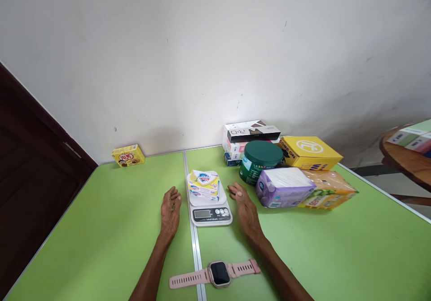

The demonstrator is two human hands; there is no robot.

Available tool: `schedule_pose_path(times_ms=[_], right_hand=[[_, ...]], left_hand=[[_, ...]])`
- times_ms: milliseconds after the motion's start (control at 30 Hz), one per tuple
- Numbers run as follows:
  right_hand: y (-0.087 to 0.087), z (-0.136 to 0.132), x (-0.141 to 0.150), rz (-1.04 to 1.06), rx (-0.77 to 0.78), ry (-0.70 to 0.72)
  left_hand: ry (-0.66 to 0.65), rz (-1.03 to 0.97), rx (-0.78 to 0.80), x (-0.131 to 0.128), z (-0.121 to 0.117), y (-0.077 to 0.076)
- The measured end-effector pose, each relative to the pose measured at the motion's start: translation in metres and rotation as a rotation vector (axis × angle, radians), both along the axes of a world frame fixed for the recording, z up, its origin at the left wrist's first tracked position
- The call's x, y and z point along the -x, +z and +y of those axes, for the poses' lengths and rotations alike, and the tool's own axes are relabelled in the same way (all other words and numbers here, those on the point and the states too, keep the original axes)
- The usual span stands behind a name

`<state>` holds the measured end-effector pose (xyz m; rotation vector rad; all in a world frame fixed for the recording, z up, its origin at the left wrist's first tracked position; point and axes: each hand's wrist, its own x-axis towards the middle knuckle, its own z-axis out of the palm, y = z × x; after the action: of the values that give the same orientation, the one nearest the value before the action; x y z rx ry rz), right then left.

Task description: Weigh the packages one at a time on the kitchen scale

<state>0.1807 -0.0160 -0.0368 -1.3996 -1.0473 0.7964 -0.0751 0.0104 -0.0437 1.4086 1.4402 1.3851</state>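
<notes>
A white kitchen scale [211, 218] with a small dark display stands across the metal seam of the green table. On its plate lie stacked soap boxes [204, 182], white and yellow with a blue and red logo. Left of the scale, my left hand [171, 211] rests on its edge, empty, fingers loosely curved and thumb apart. My right hand [247, 211] lies to the right of the scale, also empty, fingers loosely bent. Neither hand touches the scale. Between my forearms, closer to me, a smartwatch [219, 274] with a pink strap is laid out flat.
A yellow snack box [128, 156] stands at the back left by the wall. Grouped at the right are a green tub [259, 162], a purple tissue pack [284, 188], an orange-yellow pack [328, 189], a yellow box [311, 153] and stacked boxes [252, 133]. A wooden stool [404, 150] is beyond.
</notes>
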Motion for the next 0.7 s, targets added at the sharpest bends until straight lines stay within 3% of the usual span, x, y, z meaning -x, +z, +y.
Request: schedule_pose_path(times_ms=[233,433,700], right_hand=[[0.009,-0.005,0.001,0.004,-0.01,0.018],[0.038,0.008,0.007,-0.091,-0.068,0.161],[0.076,0.042,0.008,-0.395,0.002,0.411]], left_hand=[[-0.034,0.011,-0.021,0.003,0.0,-0.002],[-0.042,0.007,0.008,0.003,0.002,0.001],[-0.154,0.083,-0.085,-0.019,-0.006,0.034]])
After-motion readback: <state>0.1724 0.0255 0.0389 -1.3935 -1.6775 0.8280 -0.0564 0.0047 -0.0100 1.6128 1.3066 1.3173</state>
